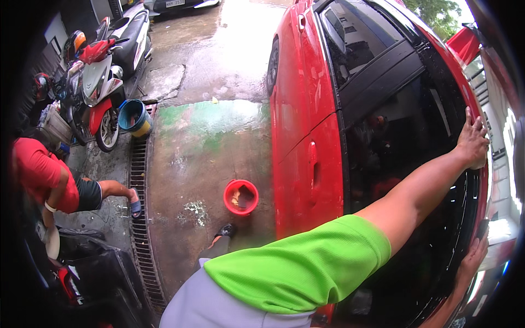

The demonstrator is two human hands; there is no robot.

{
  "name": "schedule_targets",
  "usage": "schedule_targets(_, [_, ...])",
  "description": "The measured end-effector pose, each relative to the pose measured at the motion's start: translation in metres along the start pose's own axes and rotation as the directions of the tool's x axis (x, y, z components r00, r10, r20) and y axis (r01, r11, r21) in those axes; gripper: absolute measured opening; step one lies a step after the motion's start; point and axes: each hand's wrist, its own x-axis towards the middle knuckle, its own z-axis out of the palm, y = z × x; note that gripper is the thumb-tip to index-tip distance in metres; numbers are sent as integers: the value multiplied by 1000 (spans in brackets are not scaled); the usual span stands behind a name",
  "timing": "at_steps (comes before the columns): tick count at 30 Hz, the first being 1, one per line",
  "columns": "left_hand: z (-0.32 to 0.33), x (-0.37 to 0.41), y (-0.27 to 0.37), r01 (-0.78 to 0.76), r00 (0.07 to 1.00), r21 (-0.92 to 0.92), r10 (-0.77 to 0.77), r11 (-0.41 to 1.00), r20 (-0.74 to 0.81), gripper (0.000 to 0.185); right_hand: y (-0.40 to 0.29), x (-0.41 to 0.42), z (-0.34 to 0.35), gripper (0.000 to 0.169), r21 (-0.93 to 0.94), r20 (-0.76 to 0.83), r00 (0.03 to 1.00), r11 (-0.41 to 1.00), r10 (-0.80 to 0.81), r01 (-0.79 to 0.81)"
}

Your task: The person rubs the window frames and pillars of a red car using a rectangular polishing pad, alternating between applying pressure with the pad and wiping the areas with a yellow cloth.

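Observation:
My left hand, at the end of a bright green sleeve, rests with fingers apart on the roof edge of a red car. Nothing shows in its grasp. Lower right, my right hand lies along the same roof edge, its fingers against a small dark object that looks like a sponge or pad. Below my arms is the car's dark side window; a red door handle sits on the door panel. Part of my right arm is cut off by the picture's rim.
A red bucket holding a dark piece and a yellowish one stands on the wet concrete. Beyond a drain grate a person in a red shirt bends near a black motorcycle. A blue bucket and parked scooters stand farther up.

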Motion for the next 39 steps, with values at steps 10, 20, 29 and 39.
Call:
schedule_targets(10, [8,-33,30,-76,996,514,88,854,1,59,-60,-39,-37,47,117,-5,997,990,83,-82])
schedule_targets(20, [-39,-25,48,-22,992,338,-21,941,124,40,-7,-134,-47,50,-13,-154,987,999,-49,47])
schedule_targets(29, [-32,-22,32,-73,989,343,23,936,148,40,-63,36,-8,45,-10,-287,929,971,-233,240])
schedule_targets(39, [-28,-34,63,-156,974,367,81,917,211,38,-63,49,0,44,-79,-307,923,973,-232,218])
